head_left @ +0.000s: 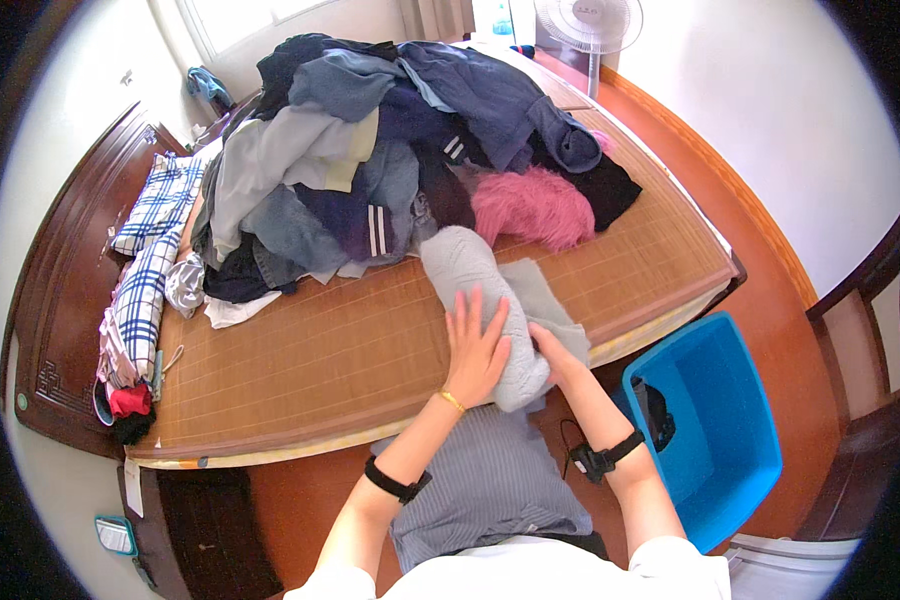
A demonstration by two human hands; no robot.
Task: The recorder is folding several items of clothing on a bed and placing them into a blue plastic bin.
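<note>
A light grey knitted garment (pixel 470 270) lies rolled into a thick bundle at the front edge of the bed. One flat grey part (pixel 545 300) of it spreads out to the right of the roll. My left hand (pixel 477 345) rests on top of the bundle, its fingers spread over the knit. At the right side of the roll, my right hand (pixel 560 358) grips the fabric, with some fingertips hidden by the folds. Below the bundle, striped grey-blue cloth (pixel 480 470) covers my lap.
A heap of dark and denim clothes (pixel 350 190) fills the far side of the bed mat (pixel 340 340), with a pink furry piece (pixel 535 208) at its right. A blue plastic tub (pixel 720 430) holding something dark stands at right. A white fan (pixel 592 25) stands behind.
</note>
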